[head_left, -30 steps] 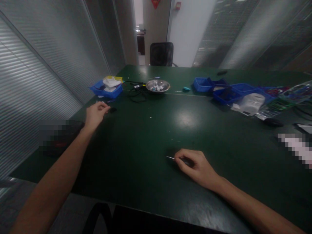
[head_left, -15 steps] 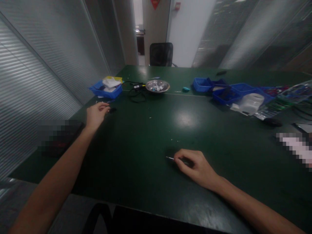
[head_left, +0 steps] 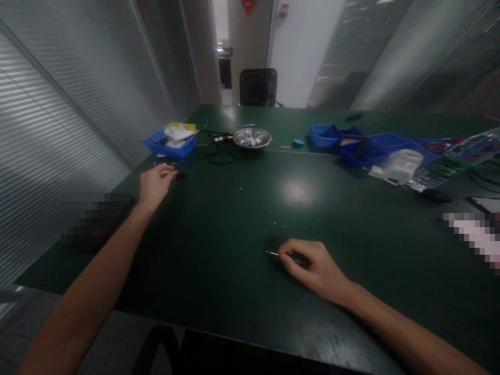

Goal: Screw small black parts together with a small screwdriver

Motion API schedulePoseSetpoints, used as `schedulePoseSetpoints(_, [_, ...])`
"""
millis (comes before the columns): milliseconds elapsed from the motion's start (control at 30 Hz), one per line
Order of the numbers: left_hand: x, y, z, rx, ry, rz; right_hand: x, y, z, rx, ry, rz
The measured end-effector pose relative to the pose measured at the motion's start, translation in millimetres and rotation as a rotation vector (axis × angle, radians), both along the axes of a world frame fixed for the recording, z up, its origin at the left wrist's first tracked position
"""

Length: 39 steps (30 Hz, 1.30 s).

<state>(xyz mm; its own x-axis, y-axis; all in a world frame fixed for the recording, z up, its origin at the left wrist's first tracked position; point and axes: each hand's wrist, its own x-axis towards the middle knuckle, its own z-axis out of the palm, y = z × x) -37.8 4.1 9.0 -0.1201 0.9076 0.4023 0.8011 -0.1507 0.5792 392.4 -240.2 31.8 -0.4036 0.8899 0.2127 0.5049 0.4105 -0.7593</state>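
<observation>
On the left of the dark green table [head_left: 219,224], my left hand [head_left: 155,185] is closed in a pinch. A small dark piece [head_left: 180,176] shows right beside its fingertips; whether it is held or lies on the table I cannot tell. My right hand [head_left: 312,265] rests near the front middle, thumb and forefinger pinched on a thin silver rod [head_left: 272,253]. The rod's tip points left, and the rest of it is hidden by the fingers. Tiny white bits [head_left: 275,224] lie on the table just beyond my right hand.
A blue tray [head_left: 167,148] holding white stuff stands beyond my left hand. Farther back are black cables [head_left: 221,153] and a metal bowl [head_left: 252,138] with small parts. At right are blue bins [head_left: 359,153], a white plastic piece [head_left: 402,164] and clear bags [head_left: 457,156].
My left hand has shifted very slightly to the right. The right hand and the silver rod have stayed in place.
</observation>
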Motion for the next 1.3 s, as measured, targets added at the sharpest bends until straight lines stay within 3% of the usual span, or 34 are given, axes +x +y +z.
schedulePoseSetpoints(367, [14.5,-0.5,-0.5,0.028,0.115,0.003,0.4,0.4,-3.5,0.014,-0.019,0.006])
schedulePoseSetpoints(667, [17.6,9.5,-14.9,-0.05,-0.077,-0.008,0.3,0.4,-4.4,-0.009,-0.009,0.003])
schedulePoseSetpoints(1000, [6.3,11.4,-20.8,-0.067,-0.023,0.087,1.3,-0.7,-4.4,-0.035,0.0,0.005])
schedulePoseSetpoints(1300, [7.0,15.2,-24.1,-0.121,-0.129,0.141,0.9,-0.5,-6.3,-0.027,-0.006,0.003])
